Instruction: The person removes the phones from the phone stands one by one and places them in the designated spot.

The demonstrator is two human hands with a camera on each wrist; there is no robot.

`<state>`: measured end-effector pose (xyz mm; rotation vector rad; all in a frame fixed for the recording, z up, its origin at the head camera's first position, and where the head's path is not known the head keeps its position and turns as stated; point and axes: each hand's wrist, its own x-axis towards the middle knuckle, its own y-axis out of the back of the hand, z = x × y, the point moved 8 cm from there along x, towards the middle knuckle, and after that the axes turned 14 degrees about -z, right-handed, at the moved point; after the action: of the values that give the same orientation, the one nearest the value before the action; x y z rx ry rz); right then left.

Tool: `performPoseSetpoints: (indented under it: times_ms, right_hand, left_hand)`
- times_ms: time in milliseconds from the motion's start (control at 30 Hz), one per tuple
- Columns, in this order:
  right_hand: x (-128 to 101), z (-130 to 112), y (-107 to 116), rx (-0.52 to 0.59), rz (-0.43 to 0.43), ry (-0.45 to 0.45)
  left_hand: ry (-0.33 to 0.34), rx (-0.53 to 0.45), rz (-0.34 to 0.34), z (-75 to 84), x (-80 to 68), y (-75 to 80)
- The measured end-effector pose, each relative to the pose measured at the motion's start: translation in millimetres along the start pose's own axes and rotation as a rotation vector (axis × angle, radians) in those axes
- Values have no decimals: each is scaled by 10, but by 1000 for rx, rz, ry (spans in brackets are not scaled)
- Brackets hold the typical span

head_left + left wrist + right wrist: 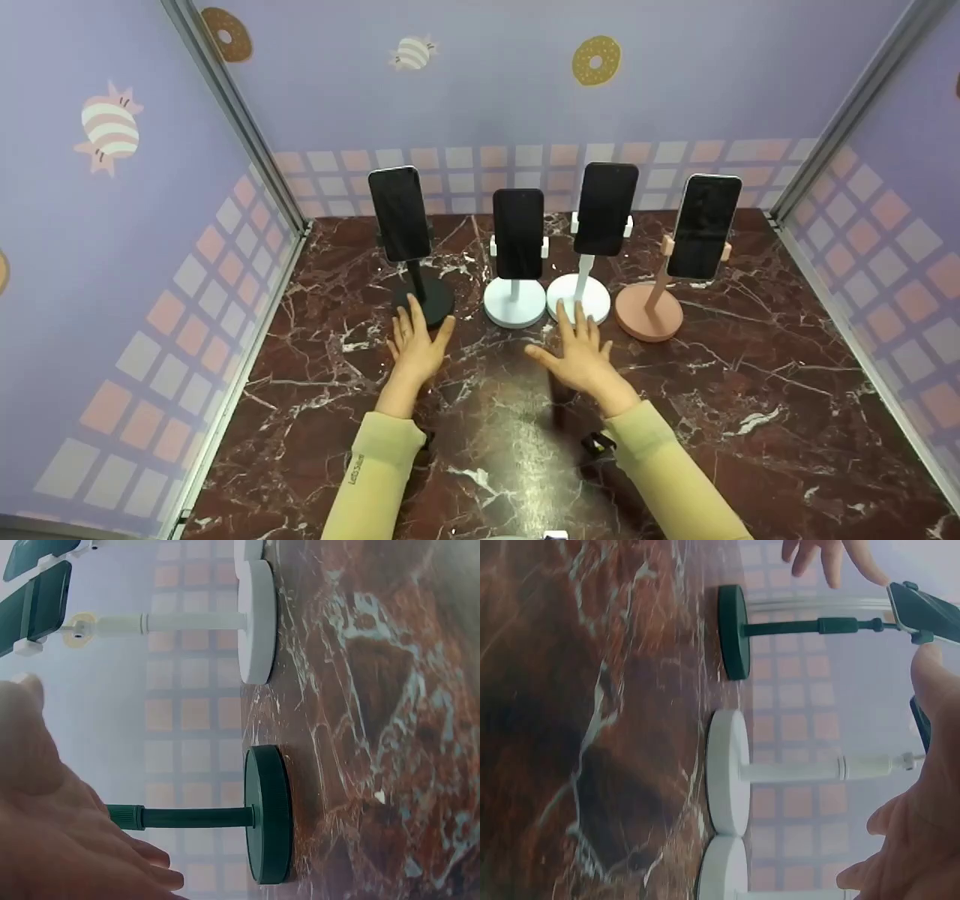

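Observation:
Four phones stand in a row on round-based stands: a dark stand (424, 300) with a phone (400, 214), a white stand (514, 302) with a phone (518, 233), a second white stand (578, 297) with a phone (604, 208), and a pink stand (649, 311) with a phone (703, 226). My left hand (417, 339) hovers flat with straight fingers, its tips at the dark base (268, 814). My right hand (571, 349) is spread flat, with its fingertips at the second white base. Neither hand holds anything.
The stands rest on a dark red marble table (750, 390). Lilac patterned walls close it in at the left, back and right, with metal corner posts (240, 120). In the left wrist view a white base (257, 621) stands beside the dark one.

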<state>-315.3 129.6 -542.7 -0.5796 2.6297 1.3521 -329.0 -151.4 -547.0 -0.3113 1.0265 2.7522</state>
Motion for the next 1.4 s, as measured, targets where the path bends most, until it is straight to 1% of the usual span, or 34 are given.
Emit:
performPoseSetpoints:
  times_ms: [100,233,333,500,567,633,833,1000,1200,1400]
  right_hand:
    - [31,-78,-35,30,-21,27]
    - [75,-187,-80,60,-46,68]
    - [118,-294,-106,89,-60,125]
    - [164,-538,-138,239,-109,267]
    - [177,-636,-149,297,-134,304]
    - [204,-714,-163,328,-150,316]
    - [279,-904,-169,379,-169,296]
    - [350,-1073,-130,426,-171,333]
    - [439,-1272,-73,436,-166,343]
    - [504,-1531,-3,499,-189,403]
  left_hand:
    - [-33,-97,20,10,13,47]
    - [-77,-211,67,23,23,138]
    - [-89,-277,105,17,19,223]
    - [-113,-380,179,30,-1,383]
    - [-128,-426,214,32,-6,446]
    - [-139,-462,248,29,-9,506]
    - [-147,-542,341,9,-33,688]
    - [-164,-598,399,18,-35,832]
    - [-213,-668,475,46,-14,979]
    - [-255,-692,503,101,19,1081]
